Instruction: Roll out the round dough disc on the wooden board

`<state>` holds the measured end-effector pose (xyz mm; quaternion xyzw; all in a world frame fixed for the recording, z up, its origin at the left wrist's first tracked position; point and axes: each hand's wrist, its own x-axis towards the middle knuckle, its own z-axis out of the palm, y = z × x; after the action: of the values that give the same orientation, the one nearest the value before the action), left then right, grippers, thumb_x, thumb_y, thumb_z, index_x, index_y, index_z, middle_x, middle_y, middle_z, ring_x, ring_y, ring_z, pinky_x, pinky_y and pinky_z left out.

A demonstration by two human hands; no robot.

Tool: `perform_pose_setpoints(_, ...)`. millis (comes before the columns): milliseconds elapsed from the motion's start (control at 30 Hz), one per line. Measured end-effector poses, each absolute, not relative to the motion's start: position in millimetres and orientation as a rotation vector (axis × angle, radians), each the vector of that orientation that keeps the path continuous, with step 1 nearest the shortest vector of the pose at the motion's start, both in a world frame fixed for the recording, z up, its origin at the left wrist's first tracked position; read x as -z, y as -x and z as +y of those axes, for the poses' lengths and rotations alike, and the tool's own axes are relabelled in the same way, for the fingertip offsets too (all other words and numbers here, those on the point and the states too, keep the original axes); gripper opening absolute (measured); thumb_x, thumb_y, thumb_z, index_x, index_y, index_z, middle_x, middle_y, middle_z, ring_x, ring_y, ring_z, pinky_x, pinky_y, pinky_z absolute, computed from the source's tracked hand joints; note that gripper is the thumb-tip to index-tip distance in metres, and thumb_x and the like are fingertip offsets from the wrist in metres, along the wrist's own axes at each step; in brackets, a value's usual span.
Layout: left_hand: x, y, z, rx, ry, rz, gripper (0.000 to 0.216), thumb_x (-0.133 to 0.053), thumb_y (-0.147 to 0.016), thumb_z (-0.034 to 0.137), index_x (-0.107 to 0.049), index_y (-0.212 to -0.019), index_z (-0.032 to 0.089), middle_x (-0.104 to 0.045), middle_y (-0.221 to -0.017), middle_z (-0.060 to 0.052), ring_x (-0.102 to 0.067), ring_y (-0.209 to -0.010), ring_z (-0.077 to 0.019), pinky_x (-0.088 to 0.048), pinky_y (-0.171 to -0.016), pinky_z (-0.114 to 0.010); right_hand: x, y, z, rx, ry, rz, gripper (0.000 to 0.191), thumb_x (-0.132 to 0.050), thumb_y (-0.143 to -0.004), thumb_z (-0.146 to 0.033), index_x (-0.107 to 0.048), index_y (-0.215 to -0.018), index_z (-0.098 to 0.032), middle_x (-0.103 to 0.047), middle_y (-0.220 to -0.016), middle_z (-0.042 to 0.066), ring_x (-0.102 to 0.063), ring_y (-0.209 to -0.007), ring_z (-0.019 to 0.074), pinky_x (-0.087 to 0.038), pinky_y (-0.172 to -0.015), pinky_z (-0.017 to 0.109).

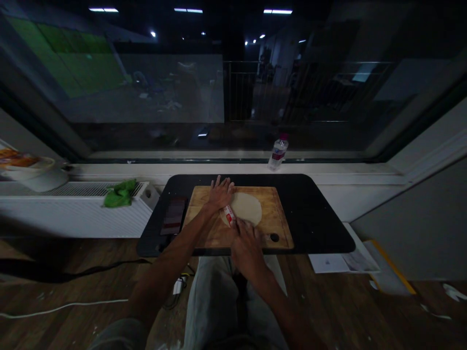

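Observation:
A pale, round, flat sheet of dough [248, 208] lies on a wooden cutting board [204, 238]. My left hand [220, 193] rests at the dough's upper left edge, palm down with its fingers stretched out. Across the left part of the dough slants a small white piece with red print [228, 214], its kind unclear. The upper end of this piece is close to the heel of my left hand. My right hand [246, 243] closes on its lower end, with fingertips over the dough. My right palm hides part of the board.
The board lies on a black table [310, 214], with a dark phone-like slab [173, 216] at its left. A water bottle [278, 152] stands on the windowsill behind. A green cloth [120, 193] hangs on the radiator [109, 216]. Cables lie on the floor.

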<state>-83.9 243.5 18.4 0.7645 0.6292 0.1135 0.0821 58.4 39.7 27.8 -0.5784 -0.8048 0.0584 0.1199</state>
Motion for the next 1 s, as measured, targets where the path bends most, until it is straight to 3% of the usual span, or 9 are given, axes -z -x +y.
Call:
perform_pose_setpoints(167,-18,83,240,-0.328,-2.410,1.871,0.067,-0.019,-0.119,0.045,-0.053,-0.170,0.019,-0.052,-0.176,-0.007,-0.028,-0.174,-0.0326,-0.020,-0.143,-0.062,-19,-88,56,-0.018,1.727,-2.334,0.069,-0.060,-0.099,-0.016,-0.055,-0.168,-0.019,-0.059,-0.169,0.015,-0.042,-0.162,0.0394,-0.033,-0.132,0.062)
perform_pose_setpoints(367,-15,93,231,-0.268,-2.477,1.841,0.065,-0.023,-0.118,0.046,-0.053,-0.171,0.023,-0.055,-0.174,-0.006,-0.034,-0.172,-0.0323,-0.030,-0.139,-0.058,-7,-121,84,0.104,1.781,-2.305,0.066,-0.060,-0.107,-0.031,-0.051,-0.172,-0.028,-0.048,-0.178,0.015,-0.033,-0.168,0.0432,-0.024,-0.133,0.074)
perform_pose_setpoints(467,-15,98,227,-0.200,-2.548,1.773,0.064,-0.025,-0.118,0.046,-0.051,-0.172,0.022,-0.053,-0.176,-0.008,-0.034,-0.172,-0.0343,-0.035,-0.137,-0.059,-11,-141,107,0.165,1.669,-2.369,0.060,-0.050,-0.113,-0.034,-0.050,-0.172,-0.026,-0.047,-0.179,0.015,-0.030,-0.171,0.0401,-0.018,-0.137,0.071)
perform_pose_setpoints(633,-17,97,224,-0.177,-2.541,1.800,0.065,-0.025,-0.119,0.045,-0.049,-0.172,0.018,-0.053,-0.176,-0.011,-0.032,-0.172,-0.0365,-0.038,-0.134,-0.062,-17,-154,158,0.140,1.682,-2.351,0.060,-0.031,-0.119,-0.034,-0.047,-0.173,-0.016,-0.049,-0.178,0.016,-0.031,-0.171,0.0370,-0.020,-0.139,0.066)
perform_pose_setpoints(767,-17,93,226,-0.242,-2.501,1.854,0.063,-0.026,-0.119,0.041,-0.050,-0.171,0.017,-0.055,-0.174,-0.014,-0.034,-0.171,-0.0359,-0.038,-0.134,-0.062,-24,-148,202,0.007,1.805,-2.356,0.063,-0.027,-0.120,-0.039,-0.043,-0.176,-0.017,-0.052,-0.176,0.016,-0.032,-0.171,0.0360,-0.022,-0.139,0.063)
perform_pose_setpoints(1000,-20,87,236,-0.302,-2.185,2.130,0.064,-0.022,-0.119,0.046,-0.058,-0.165,0.021,-0.060,-0.170,-0.016,-0.039,-0.168,-0.0405,-0.035,-0.132,-0.076,-36,-135,256,-0.163,1.889,-2.379,0.062,-0.030,-0.120,-0.044,-0.044,-0.176,-0.023,-0.048,-0.178,0.011,-0.034,-0.171,0.0303,-0.020,-0.140,0.057)
